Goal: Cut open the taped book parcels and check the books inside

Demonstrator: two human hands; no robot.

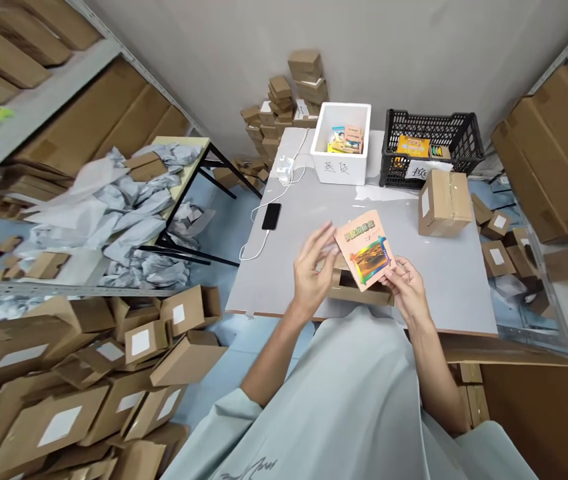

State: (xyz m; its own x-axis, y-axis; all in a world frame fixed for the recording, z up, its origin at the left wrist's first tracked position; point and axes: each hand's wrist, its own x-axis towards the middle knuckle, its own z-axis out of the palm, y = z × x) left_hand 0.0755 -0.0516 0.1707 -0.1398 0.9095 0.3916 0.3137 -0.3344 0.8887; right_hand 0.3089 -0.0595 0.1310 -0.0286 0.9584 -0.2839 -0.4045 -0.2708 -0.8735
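Note:
A thin pink booklet [367, 249] with a colourful picture on its cover is held up, tilted, over the table. My right hand [408, 288] pinches its lower right corner between thumb and fingers. Close to the booklet's left edge is my left hand [313, 272], fingers apart; whether a fingertip touches the edge, I cannot tell. Beneath the booklet, near the table's front edge, lies an open cardboard box [354, 293], partly hidden by the booklet and my hands.
On the grey table [274, 283] stand a white foam box [340, 170] and a black crate [431, 127], both holding booklets or packs, plus a closed carton [445, 203]. A phone [271, 217] lies left on its cable. Cardboard boxes [139, 341] crowd the lower left.

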